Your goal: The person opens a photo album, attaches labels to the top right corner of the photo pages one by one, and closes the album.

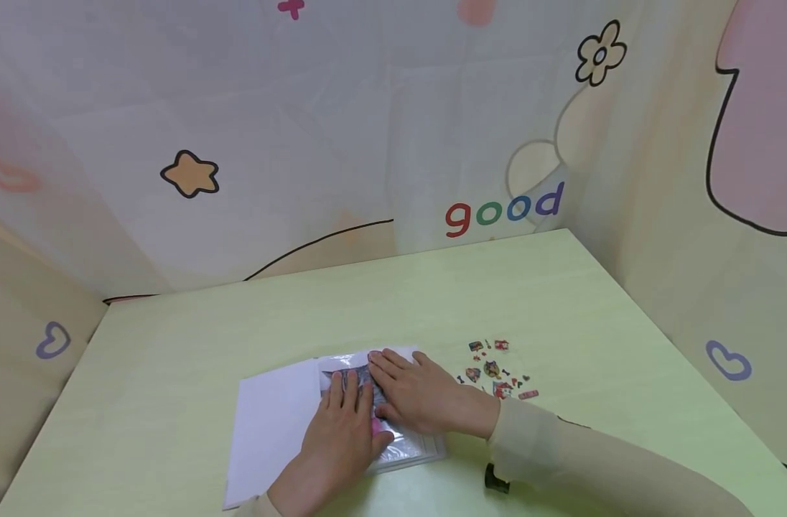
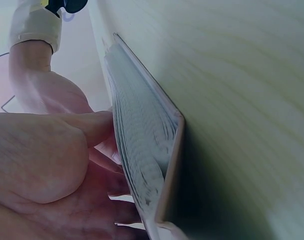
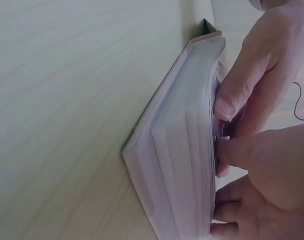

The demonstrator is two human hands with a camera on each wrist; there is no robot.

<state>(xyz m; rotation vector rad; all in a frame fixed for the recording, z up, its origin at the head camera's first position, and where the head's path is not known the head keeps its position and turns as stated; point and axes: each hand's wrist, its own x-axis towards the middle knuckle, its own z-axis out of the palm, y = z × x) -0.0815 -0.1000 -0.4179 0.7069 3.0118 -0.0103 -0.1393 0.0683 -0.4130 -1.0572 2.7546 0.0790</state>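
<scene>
A thick album lies open on the table, its white inside cover to the left. On its right side, a glossy clear sleeve covers a picture in dark grey with some pink. My left hand rests flat on this page with straight fingers. The right hand presses on the page's upper part, fingers extended and close to the left ones. Both hands hide much of the picture. From the side, the right wrist view shows the stacked pages under the fingertips.
Small colourful stickers lie scattered on the table right of the album. A small black object shows beside the right cuff. Printed fabric walls enclose the pale green table at the back and sides.
</scene>
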